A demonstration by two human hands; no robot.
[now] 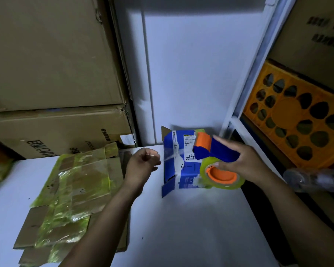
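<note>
Right hand clamped round the tape dispenser handle. Left hand curled; can't tell if it pinches tape. Blue carton sits on the counter between the hands, long axis running away. Right hand is nearer, its dispenser overlapping the carton.

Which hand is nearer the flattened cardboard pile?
Left. Left hand sits just right of the flattened cardboard pile; right hand, gripping the tape dispenser, is farther right, by the blue box.
</note>
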